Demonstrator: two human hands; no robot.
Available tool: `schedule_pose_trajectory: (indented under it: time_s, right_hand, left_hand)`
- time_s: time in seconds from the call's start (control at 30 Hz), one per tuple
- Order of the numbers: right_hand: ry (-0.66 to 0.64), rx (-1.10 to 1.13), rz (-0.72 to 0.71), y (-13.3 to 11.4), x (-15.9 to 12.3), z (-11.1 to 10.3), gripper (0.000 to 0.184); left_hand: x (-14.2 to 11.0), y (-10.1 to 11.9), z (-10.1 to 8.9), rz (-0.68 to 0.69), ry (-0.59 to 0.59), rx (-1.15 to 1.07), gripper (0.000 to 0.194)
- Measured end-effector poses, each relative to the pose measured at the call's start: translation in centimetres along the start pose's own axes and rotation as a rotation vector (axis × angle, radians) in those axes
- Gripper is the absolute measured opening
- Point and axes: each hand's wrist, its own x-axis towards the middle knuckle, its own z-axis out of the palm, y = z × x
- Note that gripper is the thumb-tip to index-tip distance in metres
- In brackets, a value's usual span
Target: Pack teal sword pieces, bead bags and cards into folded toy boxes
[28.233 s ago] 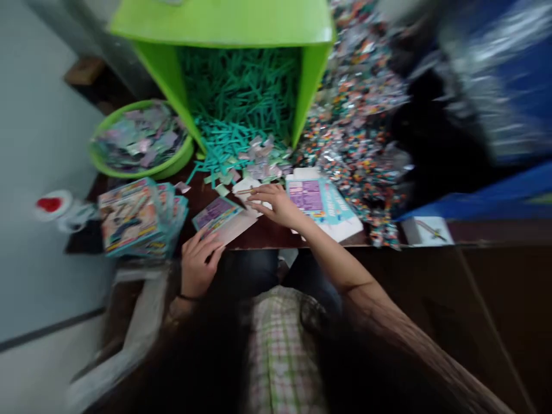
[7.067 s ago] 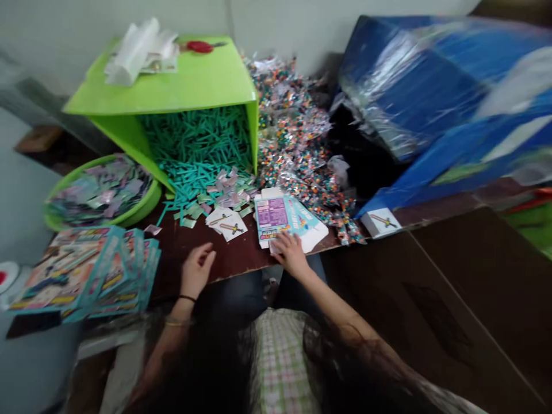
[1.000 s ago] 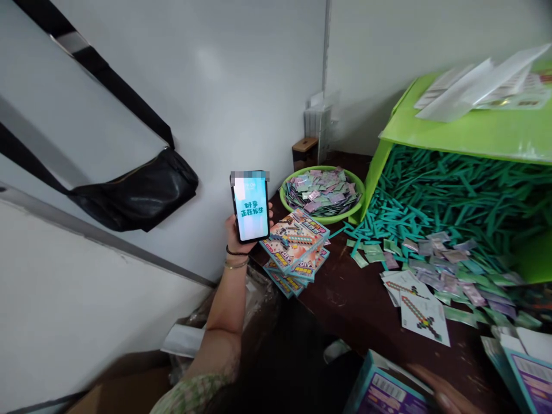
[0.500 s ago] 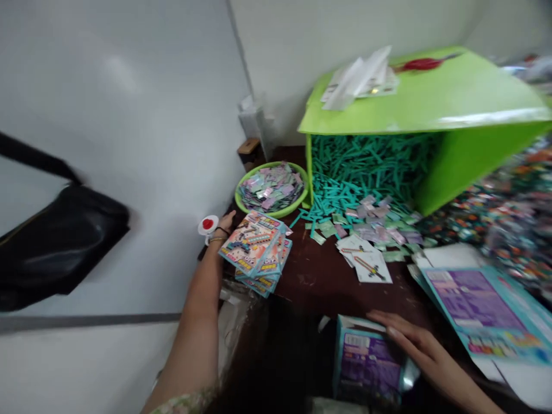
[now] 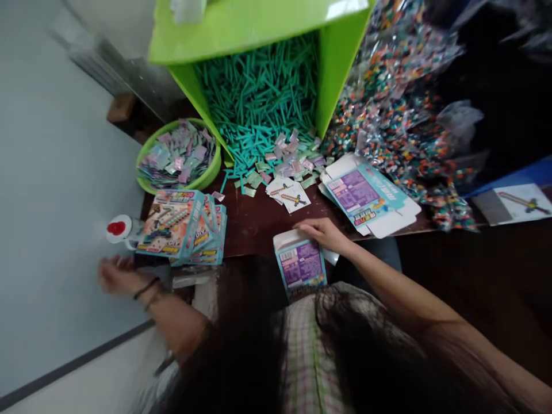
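Observation:
My right hand (image 5: 325, 234) grips the upper edge of a small purple and teal cardboard box (image 5: 301, 265), its fingers at the white top flap. The box stands at the table's front edge, close to my body. My left hand (image 5: 118, 276) is off the table's left end, smeared by motion, so its fingers are unclear. Nearest to it are a red-topped white bottle (image 5: 119, 228) and a stack of printed boxes (image 5: 170, 224). Flattened box blanks (image 5: 366, 192) lie right of my right hand. White picture cards (image 5: 295, 198) lie beyond the held box.
A green bin (image 5: 340, 75) on its side spills teal sticks (image 5: 263, 98) onto the dark table (image 5: 248, 230). Small packets (image 5: 297, 164) lie before it. A green basket (image 5: 213, 167) of packets stands left. Bags of colourful pieces (image 5: 401, 132) pile up right.
My left hand has drawn back from beside the stacked boxes, toward me and off the table. My right hand stays on the box. The view has turned right and down.

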Motion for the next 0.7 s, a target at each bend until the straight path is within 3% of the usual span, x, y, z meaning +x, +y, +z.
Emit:
schedule_pose_trajectory:
  time_s: [0.03,0.07,0.1,0.13,0.17,0.23,0.27,0.3,0.37,0.43,0.53,0.6,0.7]
  right_hand:
    - [-0.012,0.036,0.007,0.1,0.3,0.0,0.049]
    - [-0.034,0.082,0.018,0.1,0.5,-0.1,0.047]
    - [-0.061,0.135,0.031,0.1,0.6,-0.2,0.048]
    - [-0.093,0.189,0.048,0.0,0.5,-0.3,0.052]
    - [-0.128,0.240,0.070,0.0,0.3,-0.4,0.055]
    - [-0.197,0.329,0.132,0.2,-0.4,-0.6,0.061]
    - [-0.237,0.360,0.170,0.4,-0.9,-0.7,0.063]
    - [-0.274,0.373,0.204,0.7,-1.4,-1.0,0.065]
    - [-0.300,0.329,0.218,1.2,-2.5,-1.8,0.067]
    - [-0.194,0.193,0.113,1.5,-3.6,-3.0,0.062]
    - [-0.007,-0.031,-0.132,1.2,-5.2,-4.7,0.045]
    - [-0.005,-0.100,-0.190,1.0,-6.2,-5.3,0.042]
    - [-0.057,-0.076,-0.137,1.2,-7.1,-5.4,0.052]
  left_hand:
    - [-3.0,-0.8,-0.1,0.003,0.139,-0.004,0.049]
    - [-6.2,-1.4,0.4,0.062,0.365,-0.050,0.039]
    - [-9.5,-1.7,1.4,0.081,0.444,-0.134,0.033]
    - [-12.8,-1.9,2.9,0.036,0.343,-0.252,0.031]
    - [-15.8,-1.8,4.9,-0.036,0.073,-0.361,0.034]
    - [-20.4,-1.4,9.2,-0.105,-0.298,-0.448,0.042]
    - [-21.9,-1.1,11.2,-0.190,-0.556,-0.591,0.044]
    - [-23.0,-0.8,12.9,-0.277,-0.729,-0.698,0.047]
    - [-24.2,-0.3,15.2,-0.463,-0.952,-0.809,0.051]
    - [-24.6,0.5,16.5,-0.538,-1.010,-0.799,0.051]
    - [-25.1,1.9,17.5,-0.405,-1.002,-0.762,0.043]
    - [-25.8,2.9,18.0,-0.317,-0.982,-0.734,0.036]
    - [-26.9,3.5,18.6,-0.279,-0.944,-0.719,0.028]
